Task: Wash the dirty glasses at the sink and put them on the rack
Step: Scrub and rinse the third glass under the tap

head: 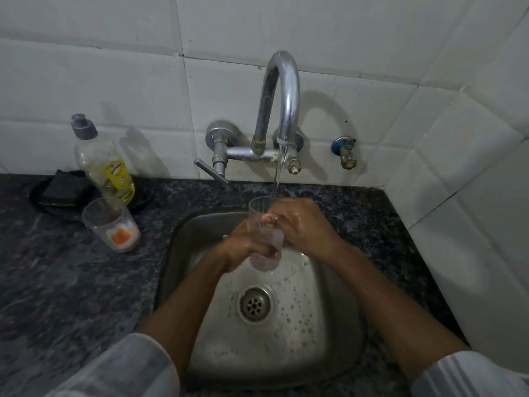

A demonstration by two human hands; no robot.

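Over the steel sink [337, 325] I hold a clear glass [262, 216] upright under the running tap [282, 90]. Water streams down into its mouth. My left hand [243, 247] wraps around the lower part of the glass. My right hand [300, 224] grips it from the right, fingers across its middle. A second clear glass [110, 222] with an orange and white residue at its bottom stands on the dark counter to the left of the sink. No rack is in view.
A dish soap bottle [106, 164] with yellow liquid stands behind the second glass by the tiled wall. A dark sponge on a black holder [61, 190] lies at the far left. A small wall valve [345, 151] is right of the tap. The drain [254, 305] is below my hands.
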